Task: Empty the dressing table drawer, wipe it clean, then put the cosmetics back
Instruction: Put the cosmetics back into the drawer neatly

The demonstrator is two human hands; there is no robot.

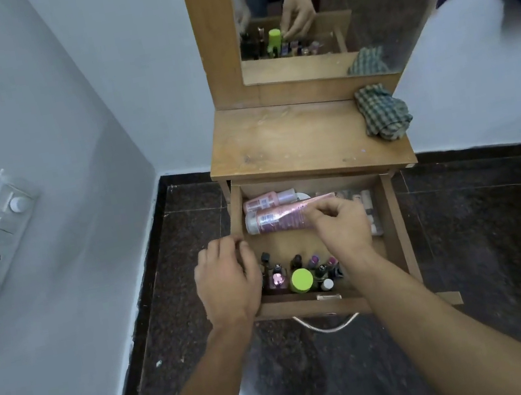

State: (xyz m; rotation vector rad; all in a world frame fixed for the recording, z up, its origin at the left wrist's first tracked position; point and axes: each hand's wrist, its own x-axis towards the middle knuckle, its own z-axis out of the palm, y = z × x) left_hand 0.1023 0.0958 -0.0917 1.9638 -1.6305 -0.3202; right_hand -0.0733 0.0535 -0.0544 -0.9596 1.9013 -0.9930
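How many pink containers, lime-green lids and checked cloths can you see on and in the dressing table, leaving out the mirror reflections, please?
Pink plastic containers lying on their sides in the open wooden drawer: 2
Round lime-green lid among the small bottles: 1
Crumpled green checked cloth on the tabletop: 1
Total: 4

The right hand (pixel 340 225) pinches a pink glittery tube (pixel 273 219) lying at the back of the open wooden drawer (pixel 393 208), while the left hand (pixel 228 279) grips its left wall. A crumpled green checked cloth (pixel 383 111) sits on the wooden surface (pixel 293 135).
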